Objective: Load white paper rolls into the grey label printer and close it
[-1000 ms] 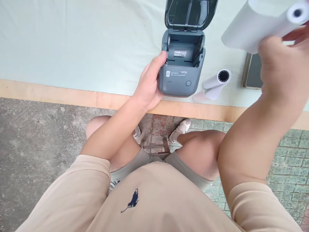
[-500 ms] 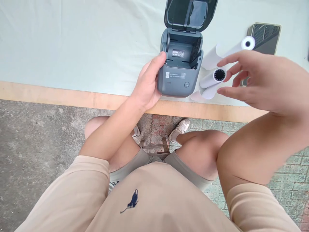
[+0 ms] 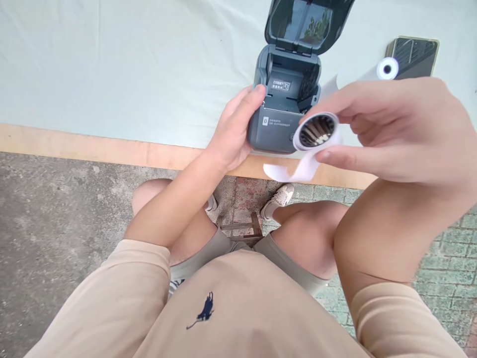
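A dark grey portable printer (image 3: pixel 274 130) has its lid (image 3: pixel 309 25) raised, and its paper bay (image 3: pixel 285 74) holds no roll. My left hand (image 3: pixel 238 127) is closed around the printer's left side, thumb on the front edge by the bay. Between the thumb and fingers of my right hand (image 3: pixel 387 129) is a white paper roll (image 3: pixel 337 138), its ribbed dark core turned toward me. A loose curl of paper hangs from the roll over the table edge. The roll hides the printer's lower right corner.
Behind my right hand lies another white paper roll (image 3: pixel 387 68), partly hidden. A dark smartphone (image 3: pixel 419 57) rests beyond it. The table has a pale cloth (image 3: pixel 130 74) and a wooden front edge (image 3: pixel 93 142). My knees are below that edge.
My right hand has closed on the nearer paper roll, lifted it and brought it left to the printer's front right corner. The printer has shifted slightly right in view, still in my left hand.
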`<state>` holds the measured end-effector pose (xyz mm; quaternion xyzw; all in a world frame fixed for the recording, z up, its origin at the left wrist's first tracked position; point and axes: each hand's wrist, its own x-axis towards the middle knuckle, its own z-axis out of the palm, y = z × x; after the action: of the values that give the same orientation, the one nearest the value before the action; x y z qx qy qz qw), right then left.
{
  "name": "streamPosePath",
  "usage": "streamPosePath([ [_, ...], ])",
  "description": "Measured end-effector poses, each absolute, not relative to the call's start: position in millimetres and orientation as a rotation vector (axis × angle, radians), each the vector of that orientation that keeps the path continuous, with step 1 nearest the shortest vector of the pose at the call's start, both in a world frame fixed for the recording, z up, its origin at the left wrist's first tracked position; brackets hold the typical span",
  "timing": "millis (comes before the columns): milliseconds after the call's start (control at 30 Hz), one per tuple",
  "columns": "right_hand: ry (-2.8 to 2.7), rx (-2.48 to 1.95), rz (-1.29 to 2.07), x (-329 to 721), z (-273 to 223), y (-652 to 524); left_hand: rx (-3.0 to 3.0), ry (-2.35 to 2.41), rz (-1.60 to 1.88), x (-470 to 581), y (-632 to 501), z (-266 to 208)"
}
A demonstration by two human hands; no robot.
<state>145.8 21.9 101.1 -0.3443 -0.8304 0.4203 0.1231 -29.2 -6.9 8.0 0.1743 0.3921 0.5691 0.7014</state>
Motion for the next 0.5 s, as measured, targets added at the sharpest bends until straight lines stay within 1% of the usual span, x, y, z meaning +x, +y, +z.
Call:
streamPosePath([
  [67,-2.511,-1.077,0.948,139.9,94.2,23.7,0.574,0.795,1.299,-29.0,-8.7,6.3],
  [133,-2.533,-1.186,0.572,134.1,87.5,25.2,0.631,0.791,1.296,-28.4,-9.8,5.0],
  [200,-2.535,-1.281,0.328,128.9,82.4,26.1,0.646,0.791,1.278,-27.6,-10.2,4.6],
  [267,-2.537,-1.412,0.234,124.6,78.9,26.7,0.647,0.777,1.272,-26.9,-10.2,4.9],
  [367,-2.544,-1.575,0.188,120.6,76.2,27.2,0.641,0.759,1.275,-26.9,-10.0,5.4],
  [500,-2.492,-1.396,0.193,119.8,77.4,26.5,0.592,0.743,1.287,-29.2,-9.6,4.6],
])
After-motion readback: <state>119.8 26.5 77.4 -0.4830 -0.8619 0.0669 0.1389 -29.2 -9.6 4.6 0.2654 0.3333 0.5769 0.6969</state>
